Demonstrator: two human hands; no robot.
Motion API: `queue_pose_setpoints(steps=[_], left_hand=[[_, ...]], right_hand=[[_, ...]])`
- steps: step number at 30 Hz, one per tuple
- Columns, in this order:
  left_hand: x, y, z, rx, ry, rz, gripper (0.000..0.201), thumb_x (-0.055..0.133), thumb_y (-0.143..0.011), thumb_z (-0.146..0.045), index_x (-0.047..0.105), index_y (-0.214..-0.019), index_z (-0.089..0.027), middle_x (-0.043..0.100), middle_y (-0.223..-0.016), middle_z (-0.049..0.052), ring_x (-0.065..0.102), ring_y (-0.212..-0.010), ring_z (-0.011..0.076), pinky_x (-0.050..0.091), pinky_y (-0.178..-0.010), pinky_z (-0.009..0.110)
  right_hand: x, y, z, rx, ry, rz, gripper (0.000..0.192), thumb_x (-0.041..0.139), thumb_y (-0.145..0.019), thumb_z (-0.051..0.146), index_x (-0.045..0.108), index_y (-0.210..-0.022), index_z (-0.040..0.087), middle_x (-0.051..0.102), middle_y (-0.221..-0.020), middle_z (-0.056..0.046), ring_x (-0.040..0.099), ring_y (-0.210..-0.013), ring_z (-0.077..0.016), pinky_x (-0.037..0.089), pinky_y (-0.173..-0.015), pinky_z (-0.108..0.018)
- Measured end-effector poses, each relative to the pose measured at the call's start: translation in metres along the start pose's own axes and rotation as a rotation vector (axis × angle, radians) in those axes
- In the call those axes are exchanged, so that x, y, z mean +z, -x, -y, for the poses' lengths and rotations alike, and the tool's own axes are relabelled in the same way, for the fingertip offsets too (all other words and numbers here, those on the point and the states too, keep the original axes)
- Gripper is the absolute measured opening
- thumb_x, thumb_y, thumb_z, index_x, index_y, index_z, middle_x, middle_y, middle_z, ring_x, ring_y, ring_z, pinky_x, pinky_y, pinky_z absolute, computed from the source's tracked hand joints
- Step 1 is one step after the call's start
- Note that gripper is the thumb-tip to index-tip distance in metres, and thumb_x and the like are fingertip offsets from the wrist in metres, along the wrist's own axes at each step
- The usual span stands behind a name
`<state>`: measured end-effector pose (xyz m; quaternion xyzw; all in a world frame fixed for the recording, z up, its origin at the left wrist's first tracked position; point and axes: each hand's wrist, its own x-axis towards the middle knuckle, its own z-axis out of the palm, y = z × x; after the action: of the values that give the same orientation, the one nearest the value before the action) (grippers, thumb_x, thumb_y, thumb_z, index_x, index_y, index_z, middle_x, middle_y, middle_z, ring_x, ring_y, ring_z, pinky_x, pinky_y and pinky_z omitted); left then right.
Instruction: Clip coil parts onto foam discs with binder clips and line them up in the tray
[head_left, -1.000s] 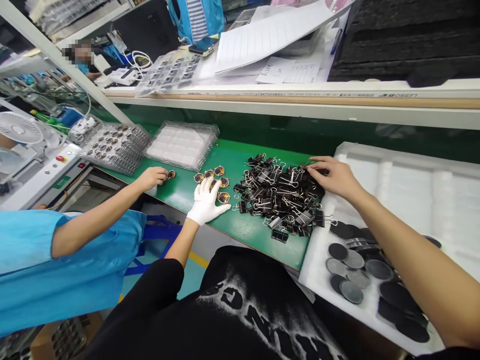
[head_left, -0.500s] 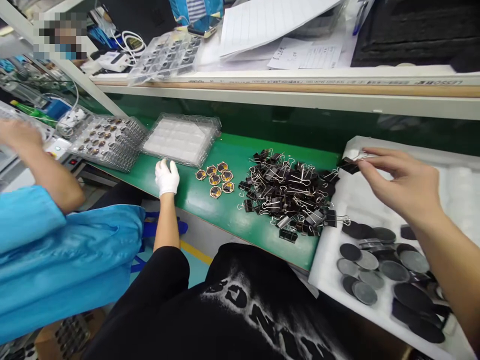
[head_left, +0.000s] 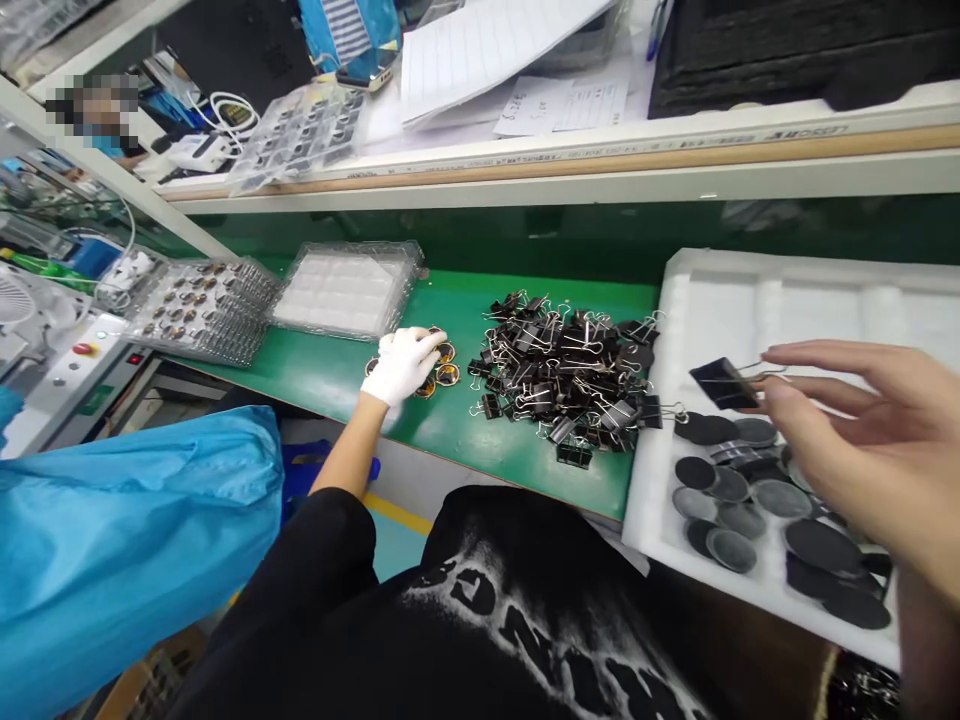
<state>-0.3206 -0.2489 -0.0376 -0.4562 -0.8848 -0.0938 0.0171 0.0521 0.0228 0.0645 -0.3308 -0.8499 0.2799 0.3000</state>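
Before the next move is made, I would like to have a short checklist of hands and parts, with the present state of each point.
1. Right hand has a grip on one binder clip: ok, by its wire handles.
2. Held clip is apart from the clip pile: ok, it shows in front of the white tray.
3. Both hands gloved: not ok, only the left hand is.
4. Left hand holds a round part: cannot tell, it covers some of them.
5. Round parts all visible for counting: not ok, partly hidden.
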Motion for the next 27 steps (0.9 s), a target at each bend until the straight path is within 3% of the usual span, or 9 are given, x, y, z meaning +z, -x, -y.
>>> queue_pose_setpoints(steps=[2, 4, 8, 11, 15, 17, 20, 24, 27], left_hand=[[-0.008, -0.027, -0.003, 0.066, -0.016, 0.102, 0.037, 0.061, -0.097, -0.044, 0.074, -0.129, -0.032, 0.068, -0.128, 0.012, 0.056, -0.122, 0.0352, 0.036, -0.107, 0.054], [-0.012, -0.053, -0.003, 0.119, -0.019, 0.199, 0.030, 0.071, -0.089, -0.046, 0.079, -0.113, -0.029, 0.069, -0.121, 0.012, 0.056, -0.117, 0.0354, 0.035, -0.105, 0.054], [-0.015, -0.082, -0.004, 0.184, 0.013, 0.314, 0.020, 0.081, -0.078, -0.041, 0.075, -0.077, -0.021, 0.072, -0.108, 0.010, 0.058, -0.109, 0.0308, 0.037, -0.103, 0.048], [-0.019, -0.085, -0.005, 0.174, 0.076, 0.283, 0.021, 0.076, -0.082, -0.039, 0.070, -0.077, -0.020, 0.073, -0.099, 0.010, 0.062, -0.104, 0.0285, 0.042, -0.100, 0.044], [-0.023, -0.081, -0.006, 0.055, 0.228, 0.113, 0.025, 0.057, -0.095, -0.044, 0.065, -0.098, -0.020, 0.075, -0.096, 0.008, 0.069, -0.089, 0.0222, 0.053, -0.086, 0.036], [-0.022, -0.078, -0.012, -0.005, 0.300, 0.004, 0.031, 0.048, -0.099, -0.044, 0.060, -0.113, -0.019, 0.075, -0.105, 0.009, 0.071, -0.092, 0.0200, 0.056, -0.082, 0.033], [-0.021, -0.072, -0.030, -0.024, 0.463, -0.136, 0.037, 0.043, -0.099, -0.040, 0.056, -0.125, -0.017, 0.073, -0.120, 0.012, 0.072, -0.104, 0.0182, 0.059, -0.090, 0.033], [-0.028, -0.060, -0.063, 0.009, 0.702, -0.239, 0.031, 0.056, -0.093, -0.038, 0.069, -0.112, -0.018, 0.077, -0.114, 0.009, 0.073, -0.107, 0.0195, 0.058, -0.100, 0.035], [-0.038, -0.048, -0.081, -0.025, 0.783, -0.218, 0.031, 0.061, -0.091, -0.039, 0.073, -0.112, -0.018, 0.077, -0.105, 0.006, 0.072, -0.088, 0.0167, 0.061, -0.077, 0.029]], right_hand=[[0.004, 0.006, 0.007, 0.159, -0.226, -0.004, 0.028, 0.069, -0.084, 0.043, 0.076, -0.109, 0.033, 0.076, -0.104, -0.011, 0.078, -0.095, -0.0333, 0.068, -0.079, -0.052], [0.008, 0.013, 0.007, 0.278, -0.379, 0.021, 0.030, 0.074, -0.076, 0.038, 0.078, -0.104, 0.028, 0.076, -0.094, -0.010, 0.078, -0.094, -0.0326, 0.068, -0.081, -0.050], [0.016, 0.028, 0.002, 0.485, -0.649, 0.057, 0.042, 0.083, -0.070, 0.031, 0.079, -0.112, 0.027, 0.074, -0.107, -0.006, 0.076, -0.103, -0.0255, 0.067, -0.089, -0.040], [0.025, 0.037, 0.000, 0.627, -0.919, 0.090, 0.041, 0.090, -0.071, 0.036, 0.081, -0.111, 0.028, 0.074, -0.113, -0.004, 0.074, -0.106, -0.0216, 0.065, -0.098, -0.038], [0.035, 0.037, -0.009, 0.662, -1.075, 0.091, 0.037, 0.092, -0.072, 0.037, 0.081, -0.106, 0.026, 0.077, -0.113, -0.004, 0.074, -0.111, -0.0223, 0.061, -0.107, -0.041], [0.038, 0.030, -0.016, 0.626, -1.028, 0.094, 0.036, 0.090, -0.075, 0.037, 0.080, -0.107, 0.026, 0.078, -0.113, -0.004, 0.074, -0.109, -0.0224, 0.060, -0.107, -0.042], [0.045, 0.008, -0.024, 0.498, -0.768, 0.136, 0.039, 0.083, -0.083, 0.043, 0.076, -0.116, 0.023, 0.077, -0.114, -0.007, 0.077, -0.096, -0.0229, 0.063, -0.098, -0.045], [0.066, -0.039, -0.024, 0.183, -0.188, 0.208, 0.032, 0.057, -0.099, 0.038, 0.071, -0.117, 0.016, 0.075, -0.119, -0.015, 0.074, -0.100, -0.0270, 0.061, -0.091, -0.047], [0.069, -0.069, -0.029, 0.097, -0.018, 0.323, 0.019, 0.064, -0.093, 0.031, 0.075, -0.102, 0.017, 0.077, -0.108, -0.015, 0.071, -0.103, -0.0323, 0.055, -0.098, -0.053]])
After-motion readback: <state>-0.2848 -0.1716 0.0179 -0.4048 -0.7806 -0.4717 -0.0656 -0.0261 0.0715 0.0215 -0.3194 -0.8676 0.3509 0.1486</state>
